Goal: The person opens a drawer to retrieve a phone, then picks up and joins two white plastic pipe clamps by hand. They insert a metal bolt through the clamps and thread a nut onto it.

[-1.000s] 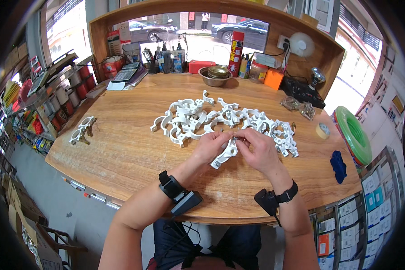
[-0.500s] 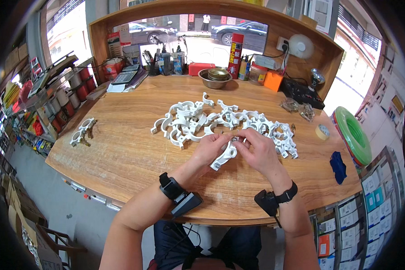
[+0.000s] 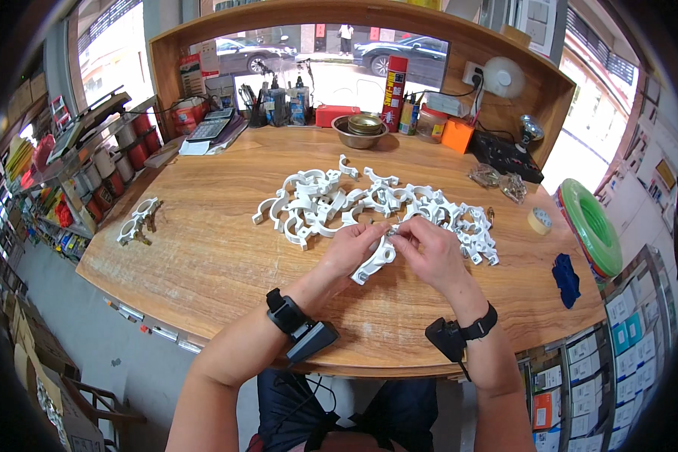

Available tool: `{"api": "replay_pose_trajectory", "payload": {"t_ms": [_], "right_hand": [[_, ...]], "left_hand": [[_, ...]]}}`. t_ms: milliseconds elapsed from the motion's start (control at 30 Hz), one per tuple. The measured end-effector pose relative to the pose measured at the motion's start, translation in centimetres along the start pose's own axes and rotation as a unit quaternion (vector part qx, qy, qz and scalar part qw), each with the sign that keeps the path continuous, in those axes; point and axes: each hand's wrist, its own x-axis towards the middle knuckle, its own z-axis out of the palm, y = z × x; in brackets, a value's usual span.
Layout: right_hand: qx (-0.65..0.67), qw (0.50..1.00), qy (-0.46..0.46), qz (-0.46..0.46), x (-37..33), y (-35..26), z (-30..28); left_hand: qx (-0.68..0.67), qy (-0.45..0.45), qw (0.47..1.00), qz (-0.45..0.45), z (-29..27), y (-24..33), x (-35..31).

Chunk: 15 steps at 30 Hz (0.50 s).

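Observation:
Between my two hands, over the middle of the table, is a white plastic pipe clamp (image 3: 375, 264), tilted with its lower end toward me. My left hand (image 3: 352, 248) grips its upper part, thumb and fingers closed. At the clamp's top end my right hand (image 3: 432, 252) pinches with closed fingertips; a small piece seems to be there, too small to make out. Just beyond my hands spreads a heap of loose white clamp pieces (image 3: 309, 197). Off to the left lie a few clamps with brass-coloured screws (image 3: 138, 220), apart from the heap.
At right are bags of small hardware (image 3: 499, 181), a tape roll (image 3: 539, 220), a dark blue cloth (image 3: 566, 281) and green hose coils (image 3: 589, 226). Along the back stand metal bowls (image 3: 359, 132), a red spray can (image 3: 394, 94) and an orange box (image 3: 457, 135).
My right fingers have shifted slightly at the clamp's top end. The clamp and my left hand stay nearly in place.

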Motion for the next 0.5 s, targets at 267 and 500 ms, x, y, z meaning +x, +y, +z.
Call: {"api": "replay_pose_trajectory", "payload": {"t_ms": [267, 500], "right_hand": [[0.012, 1.000, 0.002, -0.012, 0.2, -0.2, 0.2], [0.010, 1.000, -0.020, 0.006, -0.6, -0.7, -0.1]], "left_hand": [[-0.010, 0.031, 0.999, 0.020, 0.5, 0.0, -0.3], [0.008, 0.058, 0.998, 0.000, 1.5, 0.9, -1.7]]}}
